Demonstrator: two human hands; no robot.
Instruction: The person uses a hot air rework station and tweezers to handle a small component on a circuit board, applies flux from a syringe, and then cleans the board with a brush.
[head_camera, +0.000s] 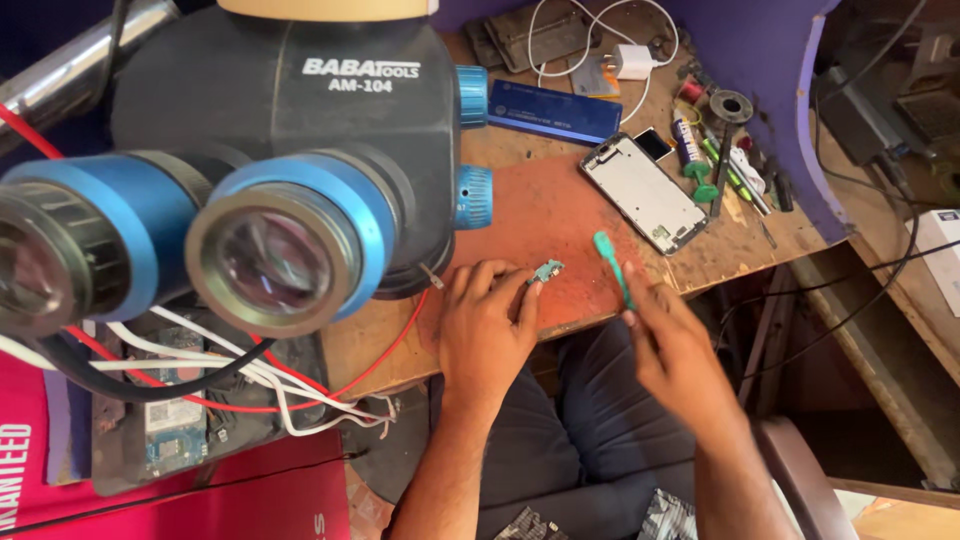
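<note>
- Nearest the camera: a black microscope (290, 130) with two blue-ringed eyepieces fills the upper left of the view, its lenses turned toward the viewer.
- Left hand (487, 325): rests on the worktop (520, 150), fingers curled forward. Grip narrow; fingertips pinch a small teal circuit part (547, 271) against the red mat (560, 235).
- Circuit part: lies on the near middle of the mat, just beside the left fingertips and touching them. Fine detail on it is too small to tell.
- Right hand (672, 345): raised just right of the left hand. Grip closed on a green brush (612, 266), held by the lower handle.
- Brush: tilted, head up and away from the person, above the mat. Its head stands near the part, to the right of it, and does not touch it.
- Phone frame (643, 192): lies flat, open face up, at the far right corner of the mat, well apart from both hands.
- Blue case (553, 111): lies behind the mat, beside the microscope.
- White charger (631, 60) with coiled cable: far edge of the worktop.
- Tools (725, 165): a loose cluster along the right edge, beyond the phone frame.
- Red, white and black wires (250, 385) run under the microscope over a dark tray at lower left.
- Person's dark-clothed lap shows below the worktop edge.
</note>
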